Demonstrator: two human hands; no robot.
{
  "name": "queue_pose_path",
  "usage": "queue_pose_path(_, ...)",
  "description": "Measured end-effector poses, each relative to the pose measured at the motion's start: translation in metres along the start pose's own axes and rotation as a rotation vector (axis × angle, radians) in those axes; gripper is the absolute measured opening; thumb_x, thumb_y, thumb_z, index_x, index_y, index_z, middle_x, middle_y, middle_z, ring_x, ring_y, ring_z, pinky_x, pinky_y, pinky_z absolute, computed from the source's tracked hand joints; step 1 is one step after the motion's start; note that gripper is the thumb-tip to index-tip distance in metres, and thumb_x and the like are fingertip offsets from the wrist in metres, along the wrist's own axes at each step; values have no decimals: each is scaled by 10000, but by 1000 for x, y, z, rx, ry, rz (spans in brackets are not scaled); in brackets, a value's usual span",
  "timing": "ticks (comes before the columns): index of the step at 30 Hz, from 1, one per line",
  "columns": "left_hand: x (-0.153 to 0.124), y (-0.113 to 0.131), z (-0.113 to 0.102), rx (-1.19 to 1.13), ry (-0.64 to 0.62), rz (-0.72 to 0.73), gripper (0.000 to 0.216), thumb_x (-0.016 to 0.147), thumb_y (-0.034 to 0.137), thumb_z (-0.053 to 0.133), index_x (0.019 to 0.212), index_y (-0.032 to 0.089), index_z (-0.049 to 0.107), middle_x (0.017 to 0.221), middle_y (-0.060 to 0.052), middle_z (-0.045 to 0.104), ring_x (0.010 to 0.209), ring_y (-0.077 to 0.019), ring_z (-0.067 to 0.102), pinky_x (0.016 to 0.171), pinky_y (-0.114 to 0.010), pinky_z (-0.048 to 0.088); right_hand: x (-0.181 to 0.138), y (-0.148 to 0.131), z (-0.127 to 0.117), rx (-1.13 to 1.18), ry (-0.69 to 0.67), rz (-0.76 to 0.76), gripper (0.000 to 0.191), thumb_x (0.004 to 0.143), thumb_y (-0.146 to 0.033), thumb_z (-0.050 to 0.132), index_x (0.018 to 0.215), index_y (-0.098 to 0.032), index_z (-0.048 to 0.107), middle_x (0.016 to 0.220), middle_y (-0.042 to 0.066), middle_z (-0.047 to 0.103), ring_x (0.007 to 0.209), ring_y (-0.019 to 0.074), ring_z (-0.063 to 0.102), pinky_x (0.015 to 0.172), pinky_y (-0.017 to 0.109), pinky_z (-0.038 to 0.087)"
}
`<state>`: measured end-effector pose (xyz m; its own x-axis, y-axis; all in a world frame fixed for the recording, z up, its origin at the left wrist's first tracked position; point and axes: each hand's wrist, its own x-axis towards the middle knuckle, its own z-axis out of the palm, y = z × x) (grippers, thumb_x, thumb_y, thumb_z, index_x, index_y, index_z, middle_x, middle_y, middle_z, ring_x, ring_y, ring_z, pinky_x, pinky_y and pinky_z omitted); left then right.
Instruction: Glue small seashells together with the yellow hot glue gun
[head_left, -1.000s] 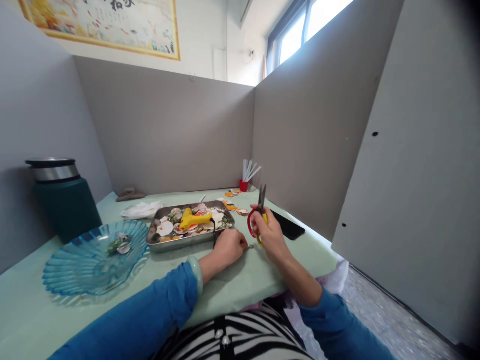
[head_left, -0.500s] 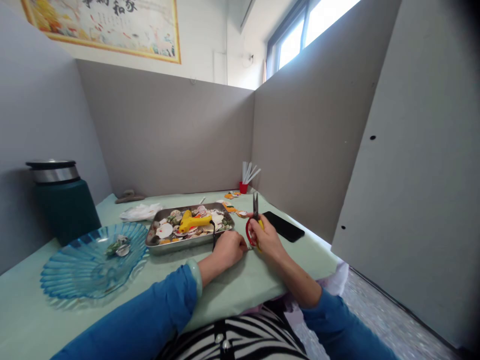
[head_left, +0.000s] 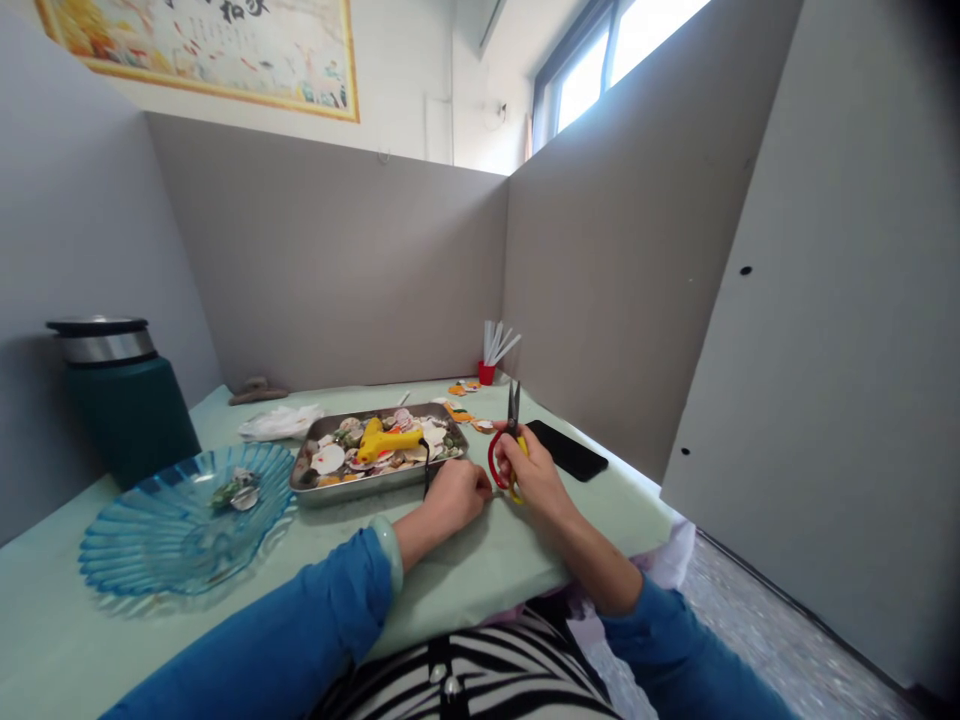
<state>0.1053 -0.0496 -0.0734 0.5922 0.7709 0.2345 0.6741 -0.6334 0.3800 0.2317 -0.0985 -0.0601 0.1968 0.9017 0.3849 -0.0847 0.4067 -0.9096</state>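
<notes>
From the wearer's seat, the right hand (head_left: 531, 482) gripped scissors (head_left: 512, 425) at twelve o'clock; whether the curled left hand (head_left: 456, 490) pinched anything was unclear. Work seemed unfinished: shell-like pieces (head_left: 328, 459) lay loose in the tray (head_left: 375, 489) at eleven, a small cluster (head_left: 238, 491) on the blue plate (head_left: 127, 545) at ten. Poster (head_left: 206, 55) characters high at eleven were cut off; no brand was legible.

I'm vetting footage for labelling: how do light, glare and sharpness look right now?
In the head view, the window glares white; the upper right corner falls black; a soft shadow lies beside the left hand; the scissors read fairly clearly; the speckled floor looks smeared.
</notes>
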Motion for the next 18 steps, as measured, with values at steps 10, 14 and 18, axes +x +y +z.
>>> queue_pose_path(10, 2, 2, -2, 41, -14, -11, 258, 762, 232, 537, 872, 163, 760, 859, -109, 728, 781, -196, 632, 758, -274, 447, 4, 17, 2, 26, 2, 74, 384, 785, -452, 566, 1072, -203, 511, 639, -70, 473, 432, 53, 367, 392, 178, 319)
queue_pose_path(14, 3, 0, 0, 61, -13, -10, 268, 745, 200, 526, 876, 161, 756, 863, -115, 726, 795, -204, 635, 770, -282, 451, 6, 16, 2, 25, 4, 84, 372, 779, -440, 567, 1063, -205, 514, 636, -72, 472, 433, 54, 366, 388, 179, 317)
queue_pose_path(18, 4, -1, 2, 69, -3, -14, 265, 754, 192, 515, 868, 145, 750, 851, -119, 721, 808, -205, 637, 781, -287, 450, 5, 9, 2, 36, 29, 46, 363, 790, -438, 562, 1062, -202, 518, 652, -65, 470, 449, 56, 377, 400, 182, 324)
